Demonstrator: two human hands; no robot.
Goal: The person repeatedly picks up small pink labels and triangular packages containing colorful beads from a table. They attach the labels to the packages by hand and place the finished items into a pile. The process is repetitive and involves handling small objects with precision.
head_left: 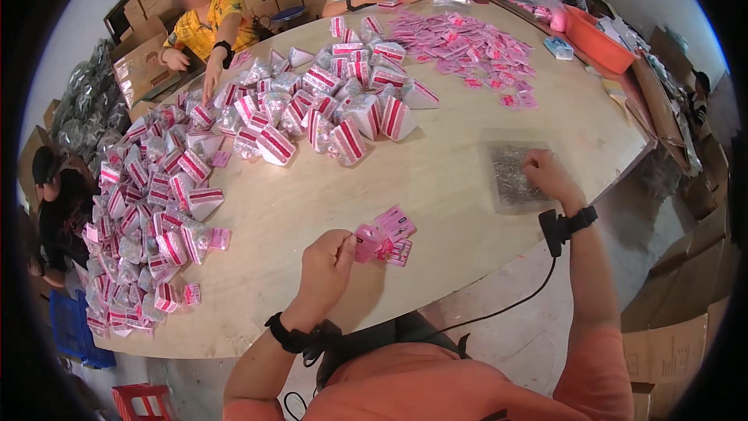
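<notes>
My left hand [326,267] is closed, with a pink card [366,244] pinched between thumb and fingers just above the table. Beside that card lie several loose pink printed cards [396,223], partly overlapping. Over on the right, my right hand [552,178] reaches down into a shallow clear tray [518,206] full of small, thin metal pieces [510,175]. Its fingers are bent together at the tray's right side. What they pinch, if anything, is too small to make out.
Clear bags with pink-and-white wedge-shaped packs [347,140] pile up across the table's left and middle. A heap of pink cards [467,43] spreads at the far side, near an orange basin [596,40]. Several people sit around; one in yellow [212,27] reaches toward the bags.
</notes>
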